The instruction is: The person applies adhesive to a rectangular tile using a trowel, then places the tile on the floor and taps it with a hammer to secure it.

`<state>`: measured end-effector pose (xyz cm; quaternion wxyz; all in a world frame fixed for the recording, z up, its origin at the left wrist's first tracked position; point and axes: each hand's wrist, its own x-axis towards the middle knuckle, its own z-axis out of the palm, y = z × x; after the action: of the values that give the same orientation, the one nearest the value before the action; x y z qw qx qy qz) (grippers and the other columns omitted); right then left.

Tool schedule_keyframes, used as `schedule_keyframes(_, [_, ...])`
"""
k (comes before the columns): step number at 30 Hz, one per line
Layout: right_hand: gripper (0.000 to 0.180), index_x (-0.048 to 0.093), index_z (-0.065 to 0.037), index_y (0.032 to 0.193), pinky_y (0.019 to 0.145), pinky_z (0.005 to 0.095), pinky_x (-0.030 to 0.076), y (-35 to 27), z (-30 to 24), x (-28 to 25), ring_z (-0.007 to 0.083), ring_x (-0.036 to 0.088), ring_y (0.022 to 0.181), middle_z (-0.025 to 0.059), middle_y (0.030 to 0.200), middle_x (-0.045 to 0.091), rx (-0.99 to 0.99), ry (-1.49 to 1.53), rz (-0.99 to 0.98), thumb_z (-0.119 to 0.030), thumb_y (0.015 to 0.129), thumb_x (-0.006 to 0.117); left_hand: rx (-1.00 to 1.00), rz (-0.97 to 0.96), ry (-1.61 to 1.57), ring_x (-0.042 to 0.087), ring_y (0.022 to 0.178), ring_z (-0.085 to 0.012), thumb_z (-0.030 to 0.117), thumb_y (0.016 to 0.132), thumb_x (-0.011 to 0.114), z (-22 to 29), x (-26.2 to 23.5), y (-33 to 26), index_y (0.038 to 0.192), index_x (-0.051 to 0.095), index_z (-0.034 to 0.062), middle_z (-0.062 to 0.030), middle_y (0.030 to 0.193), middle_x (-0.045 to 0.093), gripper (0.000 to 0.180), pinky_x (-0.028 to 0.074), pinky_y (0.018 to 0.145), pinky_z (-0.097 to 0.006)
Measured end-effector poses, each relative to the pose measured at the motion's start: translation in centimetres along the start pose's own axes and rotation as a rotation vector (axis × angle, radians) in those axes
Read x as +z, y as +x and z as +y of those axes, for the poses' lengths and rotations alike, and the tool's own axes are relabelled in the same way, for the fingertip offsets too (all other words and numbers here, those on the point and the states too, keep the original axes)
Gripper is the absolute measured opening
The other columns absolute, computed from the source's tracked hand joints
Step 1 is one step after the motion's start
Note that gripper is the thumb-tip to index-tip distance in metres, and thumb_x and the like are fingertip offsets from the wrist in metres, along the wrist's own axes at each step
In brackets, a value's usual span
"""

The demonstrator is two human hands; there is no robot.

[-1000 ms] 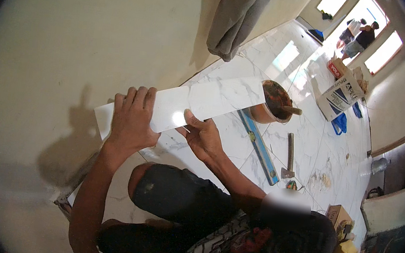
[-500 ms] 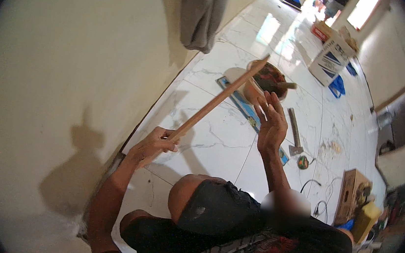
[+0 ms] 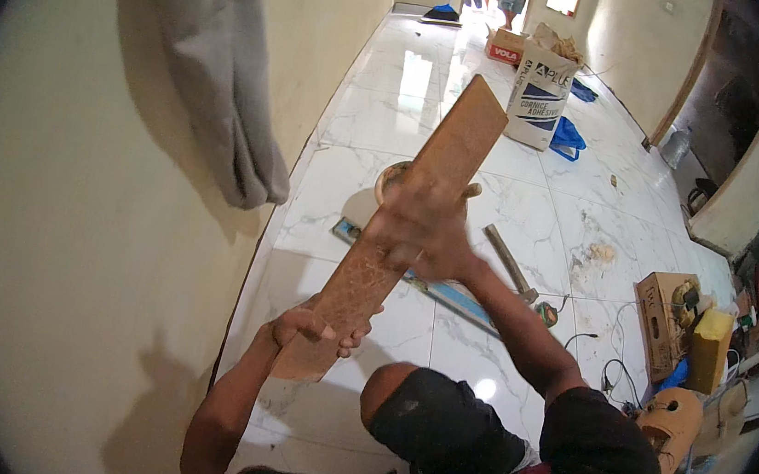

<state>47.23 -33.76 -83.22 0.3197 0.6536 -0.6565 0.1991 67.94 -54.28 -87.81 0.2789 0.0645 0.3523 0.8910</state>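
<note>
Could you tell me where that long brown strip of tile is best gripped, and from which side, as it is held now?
Probably by its long edges. The tile strip is long, narrow, flat and tilted upward, brown back facing the camera. The left hand wraps its lower end from the wall side; the right hand, blurred, lies on its middle. One hand low and one mid-length, across the narrow width, should steady it.

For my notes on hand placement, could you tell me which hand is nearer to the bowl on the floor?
The right hand: it rests mid-way up the long brown tile strip, overlapping the bowl in view. The left hand grips the strip's lower end, farther away.
</note>
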Motion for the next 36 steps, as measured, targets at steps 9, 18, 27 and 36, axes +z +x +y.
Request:
schedule_keyframes(9, [0.062, 0.043, 0.001, 0.143, 0.110, 0.0435, 0.035, -4.7, 12.3, -1.9, 0.0333, 0.047, 0.131, 0.0209, 0.143, 0.048, 1.166, 0.544, 0.557, -0.047, 0.104, 0.037, -0.033, -0.007, -0.040, 0.057, 0.086, -0.0223, 0.007, 0.062, 0.068, 0.6, -3.5, 6.6, 0.144, 0.032, -0.0083, -0.0153, 0.099, 0.054, 0.092, 0.050, 0.077, -0.038])
schedule_keyframes(18, [0.048, 0.049, -0.008, 0.132, 0.097, 0.0492, 0.050, -10.9, 0.8, 1.7, 0.0278, 0.060, 0.110, 0.0112, 0.115, 0.061, 1.314, 1.862, 0.909, -0.042, 0.099, 0.056, -0.081, 0.363, 1.024, 0.060, 0.110, -0.0316, 0.036, 0.079, 0.076, -1.5, -3.7, 12.5, 0.133, 0.049, -0.0052, -0.0208, 0.123, 0.059, 0.073, 0.049, 0.093, -0.043])
schedule_keyframes(27, [0.052, 0.042, -0.003, 0.137, 0.098, 0.0453, 0.050, -14.2, 0.3, 4.7, 0.0268, 0.058, 0.114, 0.0125, 0.121, 0.057, 1.562, 1.673, 0.883, -0.039, 0.101, 0.053, 0.517, 0.399, 2.088, 0.029, 0.143, -0.0391, 0.048, 0.094, 0.054, -8.2, -1.7, 19.3, 0.147, 0.041, 0.0077, -0.0204, 0.157, 0.028, 0.068, 0.026, 0.115, -0.054])
schedule_keyframes(36, [0.056, 0.047, -0.005, 0.135, 0.100, 0.0476, 0.046, -13.1, 2.9, 2.7, 0.0274, 0.058, 0.113, 0.0100, 0.124, 0.059, 1.511, 1.595, 0.773, -0.044, 0.097, 0.059, -0.019, 1.162, 1.379, 0.042, 0.135, -0.0391, 0.050, 0.093, 0.060, -6.8, -7.7, 4.1, 0.143, 0.042, -0.0046, -0.0268, 0.145, 0.044, 0.076, 0.033, 0.112, -0.047])
